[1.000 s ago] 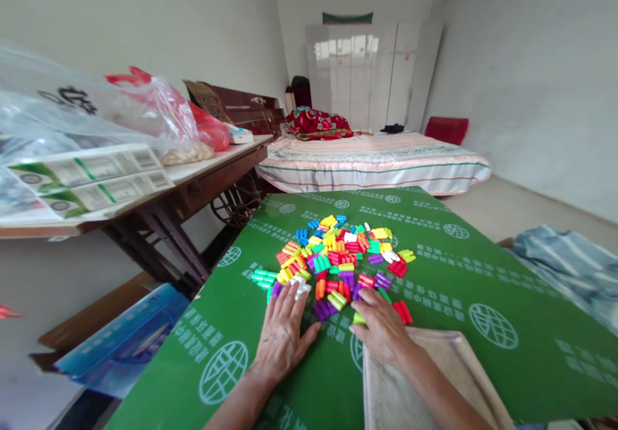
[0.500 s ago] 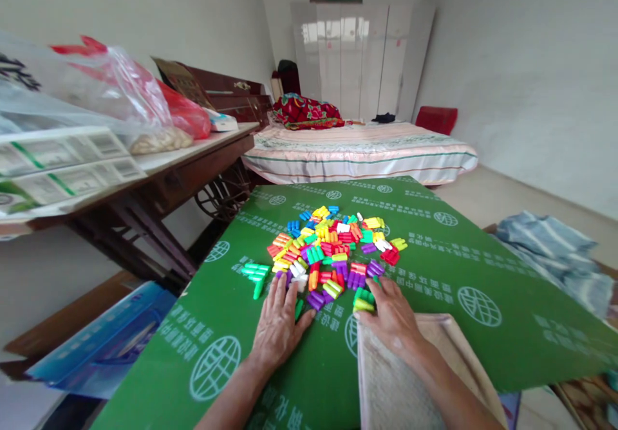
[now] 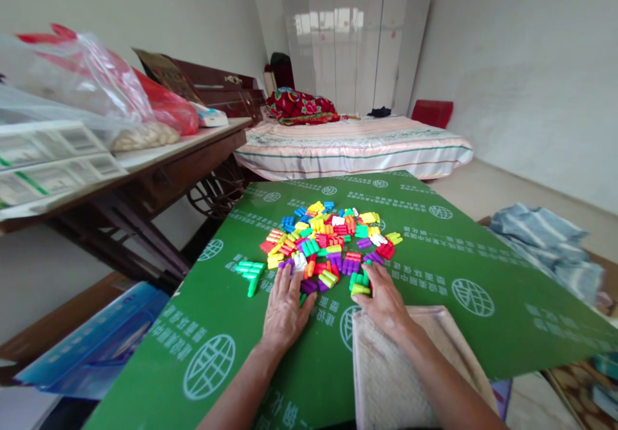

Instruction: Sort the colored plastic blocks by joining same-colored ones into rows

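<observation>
A loose heap of short, coloured plastic tube-like pieces (image 3: 333,229), many joined in small blocks, lies spread on a green printed board (image 3: 270,378). My left hand (image 3: 284,304) rests palm down at the heap's near left edge, fingers stretched out against purple and white pieces (image 3: 300,262). A green piece partly shows beside its thumb. At the near right edge my right hand (image 3: 383,298) has thumb and fingers apart around a green and yellow-green block (image 3: 359,283), touching it. Left of the heap lies a separate bright green group (image 3: 250,269).
A folded beige cloth (image 3: 398,359) lies under my right forearm. At left stands a sewing table (image 3: 193,156) with plastic bags (image 3: 116,89) and boxes (image 3: 58,159); a blue plastic case (image 3: 91,346) sits below. A bed (image 3: 357,140) is beyond the board.
My left hand has moved a little right and forward, nudging pieces at the heap's near left edge inward. My right hand stays by the green block. The view has shifted slightly.
</observation>
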Demonstrator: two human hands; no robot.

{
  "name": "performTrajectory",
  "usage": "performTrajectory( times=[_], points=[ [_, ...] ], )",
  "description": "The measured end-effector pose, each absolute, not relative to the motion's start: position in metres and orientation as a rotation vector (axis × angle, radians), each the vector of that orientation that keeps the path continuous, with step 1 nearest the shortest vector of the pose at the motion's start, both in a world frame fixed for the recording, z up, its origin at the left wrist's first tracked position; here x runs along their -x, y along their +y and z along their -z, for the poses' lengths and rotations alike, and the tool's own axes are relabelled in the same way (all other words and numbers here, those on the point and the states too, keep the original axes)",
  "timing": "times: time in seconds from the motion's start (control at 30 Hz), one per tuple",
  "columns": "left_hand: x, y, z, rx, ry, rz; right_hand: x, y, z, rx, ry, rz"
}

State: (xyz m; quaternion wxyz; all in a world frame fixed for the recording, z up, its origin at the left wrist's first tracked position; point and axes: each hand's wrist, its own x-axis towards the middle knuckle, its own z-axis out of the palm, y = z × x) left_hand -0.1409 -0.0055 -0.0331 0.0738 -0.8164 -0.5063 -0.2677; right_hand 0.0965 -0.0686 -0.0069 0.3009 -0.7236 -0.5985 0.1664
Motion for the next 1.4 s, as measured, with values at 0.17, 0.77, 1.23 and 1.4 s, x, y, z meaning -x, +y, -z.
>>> performTrajectory(
  times=[0.17,0.77,1.23,1.4],
  points=[
    [0.144,-0.004,0.036,2.407,-1.567,0.859,-0.096,-0.071,0.013,1.908,-1.604,-0.37],
    [0.144,-0.01,0.03,2.354,-1.557,0.933,-0.092,-0.072,0.046,1.619,-1.738,0.029],
    [0.142,-0.011,0.027,2.385,-1.598,0.919,-0.089,-0.075,0.042,1.51,-1.765,0.079],
    [0.142,-0.013,0.027,2.399,-1.643,0.917,-0.091,-0.076,0.043,1.543,-1.745,0.139]
  ],
)
